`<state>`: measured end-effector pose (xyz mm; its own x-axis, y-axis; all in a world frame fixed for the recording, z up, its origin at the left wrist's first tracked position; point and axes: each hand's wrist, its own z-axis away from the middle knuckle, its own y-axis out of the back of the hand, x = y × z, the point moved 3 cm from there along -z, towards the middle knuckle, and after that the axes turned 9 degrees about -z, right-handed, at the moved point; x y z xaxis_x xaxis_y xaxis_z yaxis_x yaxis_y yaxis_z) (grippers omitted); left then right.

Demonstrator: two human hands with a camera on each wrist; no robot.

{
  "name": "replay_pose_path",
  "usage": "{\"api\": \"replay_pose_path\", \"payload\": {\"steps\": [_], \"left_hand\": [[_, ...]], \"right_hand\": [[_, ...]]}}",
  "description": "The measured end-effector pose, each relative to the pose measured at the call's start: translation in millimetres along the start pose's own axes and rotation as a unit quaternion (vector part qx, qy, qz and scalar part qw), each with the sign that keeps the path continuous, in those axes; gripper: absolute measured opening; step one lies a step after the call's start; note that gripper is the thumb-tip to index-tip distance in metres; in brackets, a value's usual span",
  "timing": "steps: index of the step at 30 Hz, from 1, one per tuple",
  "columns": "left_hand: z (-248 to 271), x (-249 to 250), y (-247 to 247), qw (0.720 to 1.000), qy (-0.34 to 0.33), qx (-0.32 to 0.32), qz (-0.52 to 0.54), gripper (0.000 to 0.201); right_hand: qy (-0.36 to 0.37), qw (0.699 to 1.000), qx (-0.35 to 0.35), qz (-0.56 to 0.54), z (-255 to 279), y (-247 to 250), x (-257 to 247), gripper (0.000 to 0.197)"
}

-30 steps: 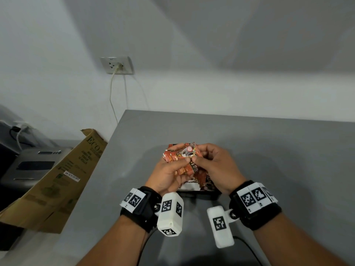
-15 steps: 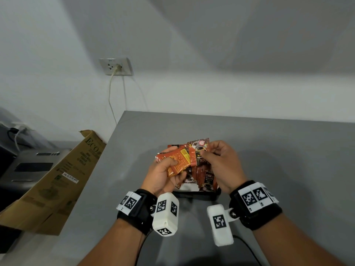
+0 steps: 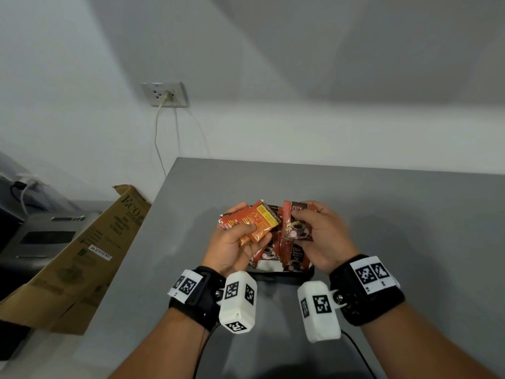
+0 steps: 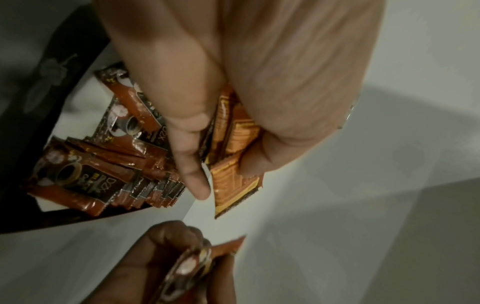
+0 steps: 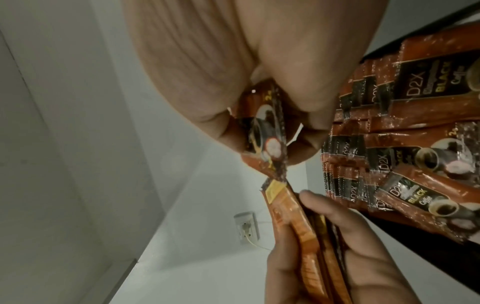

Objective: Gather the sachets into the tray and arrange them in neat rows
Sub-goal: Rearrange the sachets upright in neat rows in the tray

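Hands above black tray [image 3: 281, 277] of coffee sachets [image 3: 296, 258].
Left hand [image 3: 232, 247] grips orange foil sachets [image 3: 257, 225]; right hand [image 3: 325, 236] pinches one brown sachet [image 3: 296, 228].

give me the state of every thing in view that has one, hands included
left hand: grips a fanned bunch of sachets
bunch of sachets: held above the tray, orange backs up
right hand: pinches a single sachet
single sachet: lifted, printed face up
tray: on the table, holds overlapping sachets
wall socket: cord plugged in
cardboard box: flattened, leaning beside the table
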<state>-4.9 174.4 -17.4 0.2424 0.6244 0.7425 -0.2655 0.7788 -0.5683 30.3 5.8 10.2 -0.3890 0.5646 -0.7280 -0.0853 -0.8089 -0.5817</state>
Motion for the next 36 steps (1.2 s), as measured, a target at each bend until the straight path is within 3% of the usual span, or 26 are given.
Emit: {"api": "replay_pose_path", "payload": {"steps": [4,8,11,12,14,17,18,20,23,25,29,33,36], "left_hand": [[0.8,-3.0,-8.1,1.000,-0.017,-0.007,-0.017,0.051],[2.3,-7.0,-10.9,0.999,-0.008,-0.020,-0.029,0.049],[0.2,-6.2,-3.9,0.999,0.033,-0.021,0.019,0.034],[-1.2,-6.4,-1.9,0.999,0.045,-0.016,0.018,0.029],[-2.8,-7.5,-1.5,0.998,0.055,-0.011,0.001,0.023],[-4.3,-3.8,-6.9,0.999,0.030,-0.002,-0.033,0.012],[-6.1,-0.9,-4.8,0.999,0.005,0.016,-0.051,0.025],[-7.1,6.8,-3.2,0.996,-0.029,0.026,-0.086,0.042],[-5.7,13.4,-0.4,0.992,-0.052,0.023,-0.115,0.049],[-2.4,13.3,-3.7,0.991,-0.061,0.007,-0.121,0.053],[3.0,2.9,-13.5,0.989,-0.059,-0.028,-0.129,0.054],[3.8,-1.4,-12.4,0.992,-0.020,-0.020,-0.124,0.031],[0.7,-1.8,-4.7,0.995,0.015,-0.016,-0.096,0.037]], "right_hand": [[-0.043,0.999,-0.021,0.018,1.1,-8.2,15.0,0.011],[0.027,0.998,0.024,0.042,-0.7,-11.6,13.3,0.024],[0.072,0.996,-0.002,0.043,0.3,-8.8,0.4,0.023],[0.118,0.988,-0.009,0.103,2.3,-6.8,-5.6,0.021],[0.225,0.929,-0.048,0.291,8.7,-8.3,-13.0,0.019],[0.260,0.860,-0.153,0.413,16.6,-10.7,3.1,0.023],[0.254,0.853,-0.163,0.426,18.1,-9.4,8.4,0.026],[0.231,0.872,-0.143,0.408,19.0,-5.6,10.3,0.030],[0.156,0.948,-0.088,0.263,16.5,-0.8,3.5,0.025],[0.090,0.978,-0.053,0.178,11.2,0.0,4.5,0.025],[0.003,0.994,-0.049,0.103,5.8,-5.8,17.9,0.016],[-0.016,0.993,-0.011,0.116,3.8,-4.7,27.0,0.017],[-0.040,0.995,-0.010,0.087,2.8,-4.4,23.0,0.019]]}}
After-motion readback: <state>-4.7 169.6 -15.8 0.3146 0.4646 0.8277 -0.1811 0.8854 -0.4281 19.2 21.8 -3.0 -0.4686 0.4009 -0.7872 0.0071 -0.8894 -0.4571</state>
